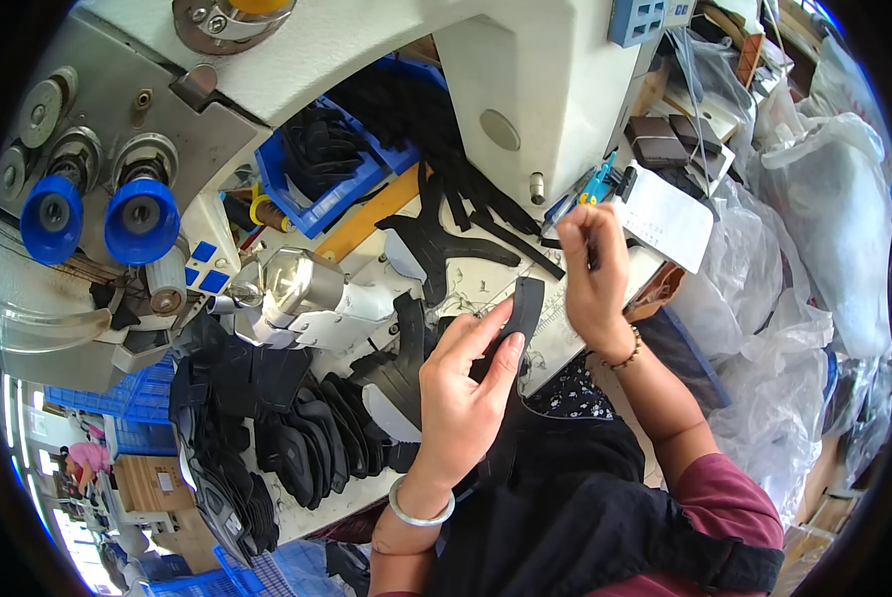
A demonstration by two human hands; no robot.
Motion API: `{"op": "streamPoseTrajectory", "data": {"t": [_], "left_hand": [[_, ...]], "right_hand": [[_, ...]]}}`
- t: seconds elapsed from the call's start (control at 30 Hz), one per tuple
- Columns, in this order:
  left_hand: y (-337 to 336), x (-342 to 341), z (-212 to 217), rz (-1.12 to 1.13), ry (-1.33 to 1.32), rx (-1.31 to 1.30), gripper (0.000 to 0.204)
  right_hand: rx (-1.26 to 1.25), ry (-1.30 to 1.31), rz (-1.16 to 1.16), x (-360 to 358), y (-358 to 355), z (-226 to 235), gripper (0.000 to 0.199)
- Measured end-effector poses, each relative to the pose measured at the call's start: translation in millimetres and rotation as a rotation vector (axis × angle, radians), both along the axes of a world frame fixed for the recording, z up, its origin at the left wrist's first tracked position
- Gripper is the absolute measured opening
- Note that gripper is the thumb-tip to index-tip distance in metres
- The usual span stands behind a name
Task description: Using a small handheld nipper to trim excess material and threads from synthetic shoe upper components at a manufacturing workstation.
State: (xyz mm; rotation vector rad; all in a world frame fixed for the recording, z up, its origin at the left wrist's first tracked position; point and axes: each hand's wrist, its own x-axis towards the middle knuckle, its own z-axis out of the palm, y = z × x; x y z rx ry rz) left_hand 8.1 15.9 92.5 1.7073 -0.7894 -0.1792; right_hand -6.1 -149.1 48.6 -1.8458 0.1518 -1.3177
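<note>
Between the thumb and fingers of my left hand point(461, 398) is a flat black strip point(527, 303), its free end pointing up and away from me. My right hand point(595, 274) is raised just to the right of the strip, fingers curled in. Something small and dark shows among those fingers, too blurred to name. Beyond my hands, a branching black cut piece point(434, 242) with a pale patch lies on the sewing machine's bed. Another black and grey piece point(396, 368) rests beside my left wrist.
A large pale sewing machine point(495, 90) arches over the far side. Stacked black pieces point(306, 438) lie on the left, and a blue bin point(326, 204) holds more. A white notepad point(670, 221) and clear plastic bags point(824, 219) sit rightward. Another person point(90, 460) is far left.
</note>
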Motion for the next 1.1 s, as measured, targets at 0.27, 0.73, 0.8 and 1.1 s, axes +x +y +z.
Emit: {"op": "streamPoseTrajectory", "data": {"t": [0.27, 0.73, 0.8, 1.1], "left_hand": [[-3, 5, 12, 0.049, 0.609, -0.237, 0.017], [1, 19, -1, -0.293, 1.050, -0.434, 0.023], [0, 19, 0, -0.219, 0.966, -0.313, 0.022], [1, 3, 9, -0.015, 0.796, -0.241, 0.018]], "right_hand": [[0.427, 0.343, 0.651, -24, 8, 25, 0.018], [0.586, 0.414, 0.667, -34, 25, 38, 0.015], [0.579, 0.388, 0.631, -32, 26, 34, 0.011], [0.085, 0.272, 0.094, -19, 15, 26, 0.008]]}}
